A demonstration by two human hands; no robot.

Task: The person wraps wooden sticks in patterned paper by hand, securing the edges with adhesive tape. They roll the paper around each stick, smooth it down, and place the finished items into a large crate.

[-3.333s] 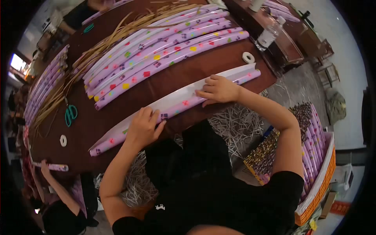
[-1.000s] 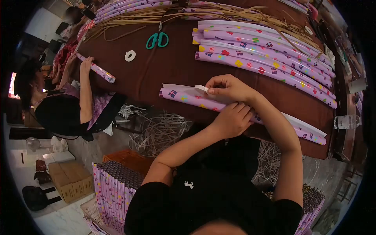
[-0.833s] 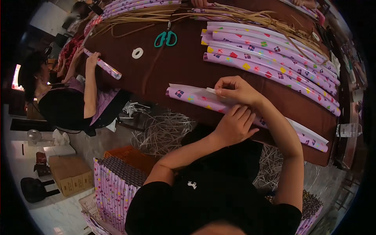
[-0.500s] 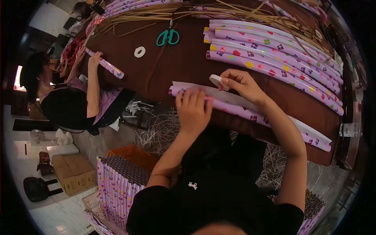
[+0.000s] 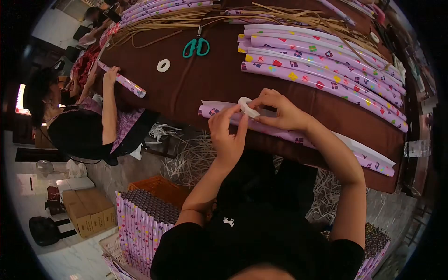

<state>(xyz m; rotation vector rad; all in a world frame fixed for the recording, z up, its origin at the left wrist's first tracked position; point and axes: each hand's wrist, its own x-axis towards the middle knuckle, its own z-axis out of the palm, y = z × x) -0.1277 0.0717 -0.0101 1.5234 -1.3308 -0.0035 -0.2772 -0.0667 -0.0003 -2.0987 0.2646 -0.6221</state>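
A white roll of tape [image 5: 248, 107] is between my two hands, above the near edge of the table. My right hand [image 5: 281, 111] grips its right side with bent fingers. On its left side, the thumb and index finger of my left hand [image 5: 227, 134] close in on the tape; the other fingers curl loosely. Below both hands lies a purple roll of gift-patterned wrapping paper [image 5: 282, 132], its white-backed edge lifted along the far side. My hands cover part of that roll.
Beyond are several rolled wrapping papers [image 5: 322, 84], brown strips [image 5: 172, 17], teal scissors [image 5: 196, 47] and another tape roll [image 5: 163, 65]. At left, a person [image 5: 79, 119] handles a patterned roll [image 5: 128, 85]. Packed tubes [image 5: 144, 228] stand below, near shredded paper [image 5: 189, 156].
My left hand has risen off the wrapping paper to the tape roll. My right hand has brought the tape slightly left and down, and the roll has turned.
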